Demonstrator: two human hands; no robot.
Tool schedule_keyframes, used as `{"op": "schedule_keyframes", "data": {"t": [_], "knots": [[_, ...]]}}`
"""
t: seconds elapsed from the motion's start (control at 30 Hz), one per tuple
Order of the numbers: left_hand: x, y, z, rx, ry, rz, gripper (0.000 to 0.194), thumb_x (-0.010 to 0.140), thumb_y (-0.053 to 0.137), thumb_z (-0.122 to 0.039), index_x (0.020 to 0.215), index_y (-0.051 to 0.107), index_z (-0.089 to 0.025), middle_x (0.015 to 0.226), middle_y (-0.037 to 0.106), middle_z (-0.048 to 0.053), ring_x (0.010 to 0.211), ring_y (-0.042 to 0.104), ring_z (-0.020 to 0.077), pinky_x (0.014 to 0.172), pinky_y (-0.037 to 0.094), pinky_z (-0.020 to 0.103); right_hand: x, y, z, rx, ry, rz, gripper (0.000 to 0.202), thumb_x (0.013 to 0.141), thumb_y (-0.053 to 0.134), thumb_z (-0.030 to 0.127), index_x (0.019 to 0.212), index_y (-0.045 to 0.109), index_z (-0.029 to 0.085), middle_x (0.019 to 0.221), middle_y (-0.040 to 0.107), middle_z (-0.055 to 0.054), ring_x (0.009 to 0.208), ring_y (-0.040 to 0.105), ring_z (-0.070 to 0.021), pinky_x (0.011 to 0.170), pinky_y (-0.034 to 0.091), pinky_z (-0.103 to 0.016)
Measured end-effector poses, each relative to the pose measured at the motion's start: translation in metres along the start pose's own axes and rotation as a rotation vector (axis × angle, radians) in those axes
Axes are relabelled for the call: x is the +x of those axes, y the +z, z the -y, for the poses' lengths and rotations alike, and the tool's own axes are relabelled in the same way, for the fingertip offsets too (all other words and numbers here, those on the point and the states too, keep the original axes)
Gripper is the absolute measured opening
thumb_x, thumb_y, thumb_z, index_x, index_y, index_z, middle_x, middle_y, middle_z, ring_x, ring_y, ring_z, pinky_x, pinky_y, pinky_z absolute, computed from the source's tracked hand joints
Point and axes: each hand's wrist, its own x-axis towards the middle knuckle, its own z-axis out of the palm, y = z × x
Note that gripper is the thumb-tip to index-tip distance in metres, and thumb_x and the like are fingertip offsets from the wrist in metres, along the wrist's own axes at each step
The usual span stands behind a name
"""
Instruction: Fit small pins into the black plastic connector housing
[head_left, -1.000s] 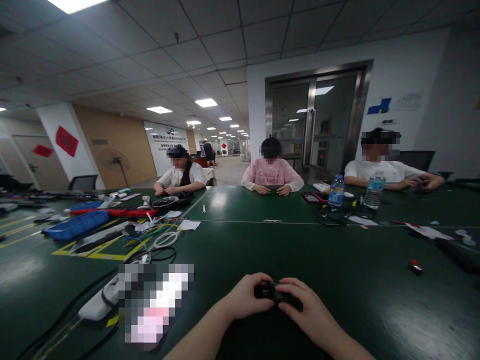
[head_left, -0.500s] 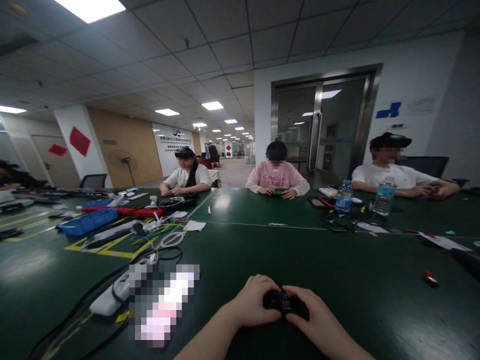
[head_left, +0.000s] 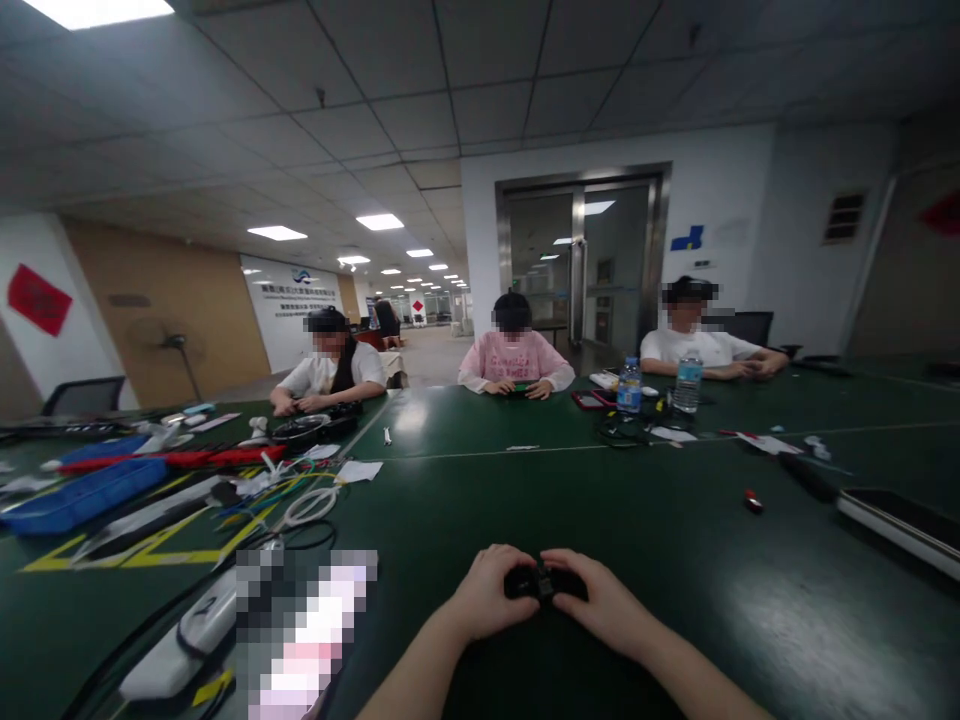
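A small black object point(head_left: 545, 583) with two rounded ends sits low in the centre of the head view, above the dark green table point(head_left: 675, 640). Around its left end curl the fingers and thumb of my left hand point(head_left: 491, 592). My right hand point(head_left: 600, 600) grips the right end in the same way. The two hands are close together, their index fingertips near the object's middle. Its fine details are too dark to make out, and the fingers cover both ends partly.
A white power strip point(head_left: 180, 640) with black cables and a pixelated bright item point(head_left: 311, 640) lie left. Blue trays point(head_left: 90, 495) are farther left. Three people sit opposite, near two bottles point(head_left: 688, 382). A small red object point(head_left: 753, 501) and a dark-topped device point(head_left: 900, 525) lie right.
The view has turned to the right, so the people and bottles appear farther left and the device at the right has come into view. Both hands still hold the black object.
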Motion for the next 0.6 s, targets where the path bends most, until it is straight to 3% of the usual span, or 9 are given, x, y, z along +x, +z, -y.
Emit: {"op": "schedule_keyframes", "data": {"t": [0.23, 0.4, 0.6], "knots": [[0.003, 0.004, 0.004, 0.08, 0.026, -0.046, 0.038, 0.071, 0.061, -0.029, 0.108, 0.058, -0.02, 0.108, 0.06, 0.005, 0.102, 0.051, 0.0218, 0.092, 0.039, 0.032, -0.005, -0.002, 0.019, -0.002, 0.05, 0.001, 0.048, 0.073, 0.06, 0.017, 0.12, 0.052, 0.022, 0.12, 0.06, -0.005, 0.115, 0.053, -0.021, 0.1, 0.039, -0.035], [0.0, 0.005, -0.005, 0.119, -0.012, -0.018, 0.04, 0.074, 0.059, -0.034, 0.112, 0.057, -0.022, 0.115, 0.058, 0.006, 0.107, 0.05, 0.0233, 0.094, 0.038, 0.035, -0.008, -0.006, 0.015, -0.009, 0.075, 0.03, 0.046, 0.075, 0.058, 0.017, 0.121, 0.051, 0.023, 0.121, 0.059, -0.004, 0.116, 0.051, -0.0206, 0.1, 0.038, -0.037], [-0.005, 0.012, -0.004, 0.118, -0.068, -0.065, 0.044, 0.075, 0.057, -0.035, 0.116, 0.053, -0.019, 0.118, 0.056, 0.008, 0.111, 0.048, 0.0236, 0.097, 0.036, 0.036, -0.012, -0.013, 0.011, -0.068, 0.087, 0.051, 0.041, 0.078, 0.057, 0.022, 0.119, 0.053, 0.028, 0.122, 0.057, -0.002, 0.116, 0.05, -0.0227, 0.098, 0.038, -0.041]]}}
